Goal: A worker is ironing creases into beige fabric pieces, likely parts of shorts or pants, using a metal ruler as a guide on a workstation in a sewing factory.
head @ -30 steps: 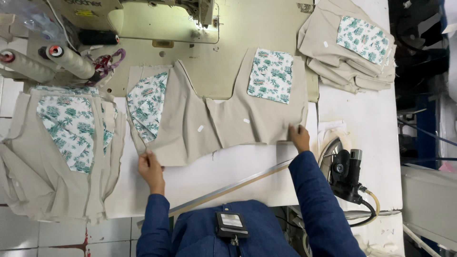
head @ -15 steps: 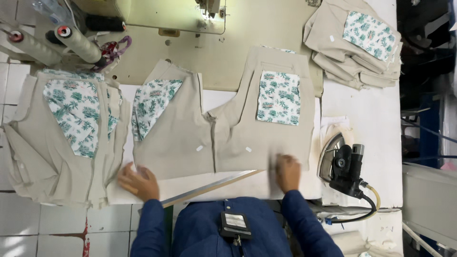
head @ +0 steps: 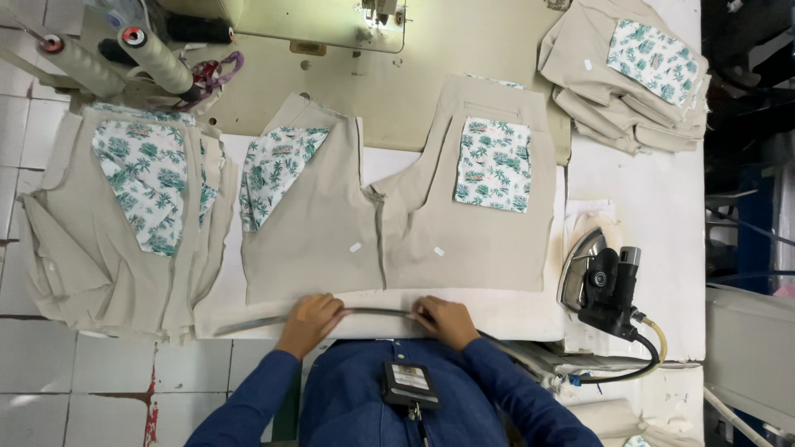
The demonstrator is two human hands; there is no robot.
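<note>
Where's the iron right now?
In the head view, the iron stands on the white table at the person's right, beside the spread beige garment, past the right hand.

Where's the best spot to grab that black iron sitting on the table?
Probably the black handle of the iron. It lies tipped on its side right of the beige garment, its shiny soleplate facing the cloth. Come from above, on the right, closing around the handle, away from the soleplate, which may be hot, and clear of the cord trailing toward the person.
</note>
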